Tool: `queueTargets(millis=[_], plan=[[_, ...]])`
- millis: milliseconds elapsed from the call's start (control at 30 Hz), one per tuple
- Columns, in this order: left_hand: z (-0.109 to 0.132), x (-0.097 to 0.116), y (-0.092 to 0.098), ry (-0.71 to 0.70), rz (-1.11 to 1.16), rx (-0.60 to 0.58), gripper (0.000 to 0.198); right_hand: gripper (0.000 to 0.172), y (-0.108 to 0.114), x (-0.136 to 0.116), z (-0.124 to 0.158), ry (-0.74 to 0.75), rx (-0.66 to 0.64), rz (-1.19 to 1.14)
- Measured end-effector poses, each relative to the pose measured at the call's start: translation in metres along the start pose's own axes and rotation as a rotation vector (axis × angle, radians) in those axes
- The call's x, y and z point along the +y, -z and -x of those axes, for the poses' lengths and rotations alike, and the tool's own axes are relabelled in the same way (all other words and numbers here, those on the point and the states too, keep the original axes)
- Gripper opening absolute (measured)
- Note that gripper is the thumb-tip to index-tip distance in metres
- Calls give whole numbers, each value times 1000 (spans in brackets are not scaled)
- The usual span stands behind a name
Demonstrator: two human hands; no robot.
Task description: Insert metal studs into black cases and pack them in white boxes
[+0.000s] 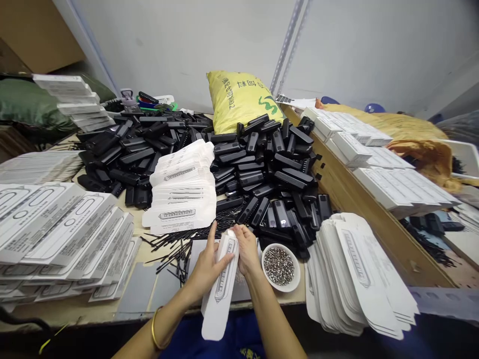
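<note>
Between my hands is a long narrow white cardboard box with a line drawing printed on its face. Its near end flap hangs open towards me, over the table edge. My left hand grips the box from the left, thumb across the printed face and index finger raised. At the far end, my right hand has its fingers closed on the box's top end. What the fingertips do there is partly hidden. Right of that hand stands a white bowl of small shiny metal parts.
A heap of black plastic cases and thin black sticks covers the table behind. Flat white cartons lie in stacks at centre and right. Printed boxes pile up left. A yellow sack stands behind.
</note>
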State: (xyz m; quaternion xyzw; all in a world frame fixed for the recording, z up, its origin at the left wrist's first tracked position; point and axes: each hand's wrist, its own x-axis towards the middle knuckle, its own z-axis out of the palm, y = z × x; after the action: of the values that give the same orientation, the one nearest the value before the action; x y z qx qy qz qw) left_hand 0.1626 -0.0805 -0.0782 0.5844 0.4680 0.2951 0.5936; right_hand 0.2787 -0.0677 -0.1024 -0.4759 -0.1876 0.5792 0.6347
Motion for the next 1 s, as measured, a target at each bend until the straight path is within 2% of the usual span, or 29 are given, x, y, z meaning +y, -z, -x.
queueTargets(millis=[133, 233, 300, 367, 400, 433, 467, 500, 533, 600, 633, 667, 733, 800, 867, 933, 1000], plan=[[-3, 0, 8, -12, 12, -14, 93, 33, 6, 5, 27, 131, -1, 108], [4, -6, 15, -19, 11, -33, 78, 30, 11, 12, 39, 136, -8, 115], [16, -14, 19, -194, -85, -64, 65, 31, 12, 21, 40, 93, 110, 32], [32, -22, 21, -505, -295, -58, 55, 31, 8, 29, 41, 69, 204, 15], [40, -25, 23, -654, -397, -33, 50, 29, 6, 31, 42, 78, 184, 69], [47, -26, 25, -755, -468, 6, 45, 27, 4, 31, 43, 100, 110, 168], [51, -26, 29, -779, -508, 58, 43, 25, 2, 28, 44, 148, 5, 312], [54, -23, 34, -725, -522, 132, 41, 22, 2, 24, 44, 224, -105, 490], [54, -19, 41, -608, -532, 220, 42, 21, 5, 19, 44, 318, -205, 690], [48, -9, 56, -282, -600, 378, 53, 36, 16, 7, 39, 538, -331, 1131], [43, -4, 62, -147, -652, 425, 58, 43, 24, 2, 35, 594, -396, 1328], [38, 0, 68, -66, -704, 435, 61, 46, 33, -2, 30, 634, -450, 1482], [28, 4, 74, -46, -776, 359, 63, 42, 46, -7, 19, 698, -533, 1665], [23, 3, 72, -73, -819, 276, 63, 34, 53, -16, 10, 743, -578, 1689], [21, -1, 65, -63, -869, 210, 60, 26, 52, -31, 4, 741, -522, 1574], [20, -2, 55, -40, -937, 164, 59, 23, 44, -50, 3, 699, -315, 1324], [18, 0, 45, -57, -1002, 169, 58, 31, 32, -65, 4, 652, -81, 1015]])
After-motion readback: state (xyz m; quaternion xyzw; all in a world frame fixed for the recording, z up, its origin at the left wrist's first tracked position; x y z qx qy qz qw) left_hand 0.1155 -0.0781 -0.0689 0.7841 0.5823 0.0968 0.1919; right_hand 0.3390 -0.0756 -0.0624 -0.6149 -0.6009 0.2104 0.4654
